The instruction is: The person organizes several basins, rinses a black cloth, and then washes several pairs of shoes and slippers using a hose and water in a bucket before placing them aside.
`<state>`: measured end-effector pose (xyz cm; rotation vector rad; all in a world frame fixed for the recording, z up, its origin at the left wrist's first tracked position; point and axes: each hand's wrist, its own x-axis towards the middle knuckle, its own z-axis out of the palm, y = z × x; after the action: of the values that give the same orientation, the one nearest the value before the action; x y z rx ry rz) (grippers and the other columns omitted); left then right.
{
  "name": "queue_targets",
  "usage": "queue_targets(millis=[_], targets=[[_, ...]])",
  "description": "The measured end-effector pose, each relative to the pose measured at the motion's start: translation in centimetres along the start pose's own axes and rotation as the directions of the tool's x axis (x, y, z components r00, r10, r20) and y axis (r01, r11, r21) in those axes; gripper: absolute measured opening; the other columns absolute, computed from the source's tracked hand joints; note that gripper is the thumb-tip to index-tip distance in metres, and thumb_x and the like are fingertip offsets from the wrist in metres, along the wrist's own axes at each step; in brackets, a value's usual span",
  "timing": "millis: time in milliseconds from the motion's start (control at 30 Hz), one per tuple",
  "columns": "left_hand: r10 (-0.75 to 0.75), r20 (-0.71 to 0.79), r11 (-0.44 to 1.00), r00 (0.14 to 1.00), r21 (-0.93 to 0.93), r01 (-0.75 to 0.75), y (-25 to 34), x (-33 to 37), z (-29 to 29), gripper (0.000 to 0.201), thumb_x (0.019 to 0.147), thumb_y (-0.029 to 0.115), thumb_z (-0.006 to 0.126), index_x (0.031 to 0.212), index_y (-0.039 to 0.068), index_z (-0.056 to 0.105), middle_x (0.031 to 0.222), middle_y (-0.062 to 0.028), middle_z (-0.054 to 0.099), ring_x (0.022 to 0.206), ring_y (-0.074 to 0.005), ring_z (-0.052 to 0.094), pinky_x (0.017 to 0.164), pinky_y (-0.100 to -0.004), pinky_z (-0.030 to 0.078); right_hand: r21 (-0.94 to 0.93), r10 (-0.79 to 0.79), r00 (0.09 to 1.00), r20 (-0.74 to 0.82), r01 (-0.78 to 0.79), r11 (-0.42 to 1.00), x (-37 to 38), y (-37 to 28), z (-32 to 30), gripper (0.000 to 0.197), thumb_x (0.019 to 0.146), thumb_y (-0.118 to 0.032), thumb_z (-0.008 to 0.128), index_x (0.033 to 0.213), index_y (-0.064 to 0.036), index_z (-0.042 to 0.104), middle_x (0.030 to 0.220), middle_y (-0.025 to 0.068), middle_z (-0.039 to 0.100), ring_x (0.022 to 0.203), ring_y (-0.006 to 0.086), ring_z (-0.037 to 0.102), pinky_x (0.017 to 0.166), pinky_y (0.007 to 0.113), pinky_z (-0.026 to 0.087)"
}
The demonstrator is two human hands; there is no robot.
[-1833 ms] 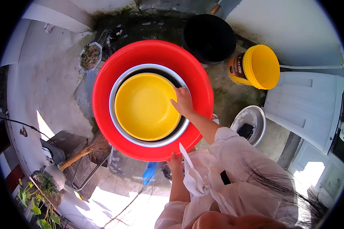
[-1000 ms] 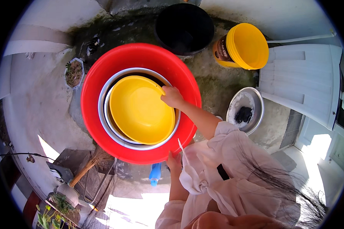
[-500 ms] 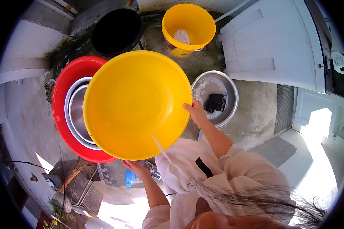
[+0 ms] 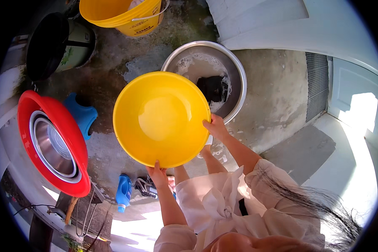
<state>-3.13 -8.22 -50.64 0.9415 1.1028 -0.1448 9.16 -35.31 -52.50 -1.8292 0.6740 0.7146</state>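
A large yellow plastic basin [image 4: 155, 122] hangs in front of me, held at its rim by both hands. My left hand [image 4: 158, 174] grips the near edge, thumb over the rim. My right hand [image 4: 217, 127] is closed on the right edge in the same way. Nothing lies inside the basin. Just beyond its upper right side, a metal basin [image 4: 239, 71] stands on the ground with cloudy, foamy water. A dark wet cloth [image 4: 213, 87] lies in that water, and the yellow basin hides part of the metal one.
At the left, a red basin [image 4: 80, 164] holds nested metal bowls [image 4: 50, 140], beside a blue plastic stool [image 4: 82, 113]. Farther off stand a black-topped bin [image 4: 77, 46] and a yellow bucket [image 4: 143, 27]. A blue bottle [image 4: 124, 191] and shoes [image 4: 145, 187] lie near my feet.
The yellow basin has come away from over the red basin, which now shows whole. My view has shifted right, and the metal basin with the cloth appears closer.
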Motion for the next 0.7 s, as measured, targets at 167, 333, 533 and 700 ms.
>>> queue_targets(millis=[167,333,533,700], targets=[[0.046,-0.184,0.994,0.982,-0.089,-0.064,-2.6,6.5,-3.5,0.045,0.082,-0.002,0.047,0.125,0.01,0.039,0.117,-0.0102,0.051,0.103,-0.0224,0.054,0.083,-0.0313,0.048,0.169,-0.341,0.935,0.099,0.322,0.932,10.5,5.7,0.1,0.045,0.082,-0.037,0.057,0.12,-0.0137,0.048,0.132,0.0172,0.034,0.123,0.0281,0.033,0.097,0.034,0.032],[0.021,-0.232,0.959,0.972,-0.27,-0.085,-5.7,15.8,-7.5,0.032,0.086,0.005,0.046,0.117,0.004,0.045,0.114,-0.0109,0.053,0.103,-0.0223,0.054,0.087,-0.0317,0.047,-0.739,-0.298,0.938,-0.176,0.074,0.67,18.4,10.9,-1.6,0.081,0.066,-0.038,0.071,0.134,-0.026,0.028,0.141,0.0151,0.015,0.127,0.041,0.017,0.092,0.059,0.031],[-0.201,-0.382,0.891,0.902,-0.453,0.006,-11.0,17.7,-0.7,0.064,0.086,0.051,0.045,0.126,0.004,0.031,0.115,-0.0154,0.048,0.104,-0.0278,0.052,0.092,-0.0398,0.043,-0.908,-0.461,0.883,0.085,0.26,0.33,19.5,13.5,-0.5,0.074,0.065,-0.024,0.072,0.129,-0.0224,0.035,0.133,0.0101,0.028,0.121,0.0348,0.027,0.091,0.052,0.03],[0.154,0.038,0.931,0.987,0.329,-0.158,-13.9,16.0,9.8,0.05,0.091,0.035,0.043,0.127,0.001,0.037,0.105,-0.0112,0.054,0.096,-0.0199,0.052,0.083,-0.0319,0.042,-0.853,-0.45,0.865,-0.221,0.052,0.52,21.8,10.6,3.5,0.07,0.067,-0.023,0.068,0.128,-0.0159,0.035,0.132,0.0145,0.028,0.121,0.0353,0.026,0.092,0.055,0.028]])
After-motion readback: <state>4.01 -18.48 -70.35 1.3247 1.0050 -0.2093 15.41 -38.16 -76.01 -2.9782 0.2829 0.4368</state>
